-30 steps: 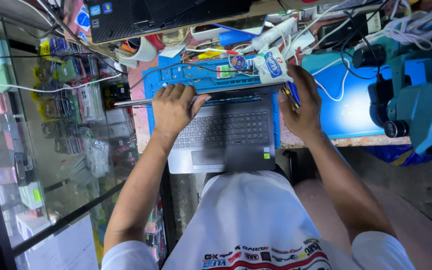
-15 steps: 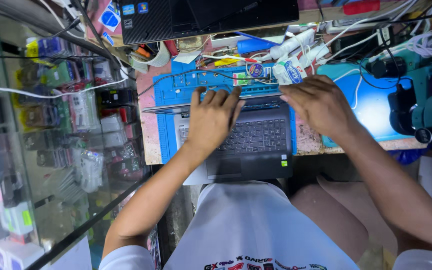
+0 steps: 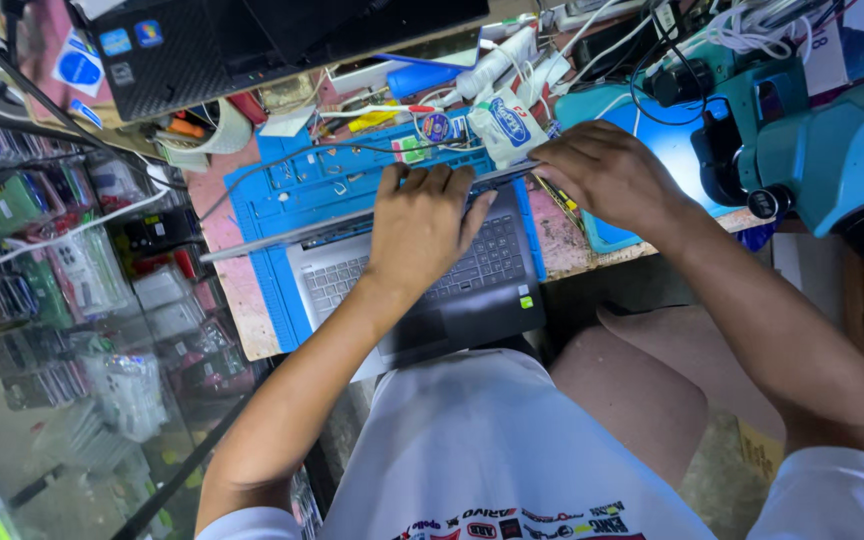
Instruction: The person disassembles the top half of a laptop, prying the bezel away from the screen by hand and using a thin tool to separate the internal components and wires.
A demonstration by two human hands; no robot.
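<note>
A grey laptop lies half open on a blue work mat, its keyboard facing me. The thin lid is seen edge-on, tilted low over the keys. My left hand rests over the keyboard, fingers hooked over the middle of the lid's edge. My right hand grips the lid's right corner from above. Both arms reach forward from my lap.
A second black laptop stands at the back of the bench. A teal microscope is at the right. A white pouch, cables and small tools crowd the back. A glass display case of small packaged goods fills the left.
My left hand slid from the lid's left corner toward its middle. My right hand stayed at the right corner. My head moved, so the bench looks shifted.
</note>
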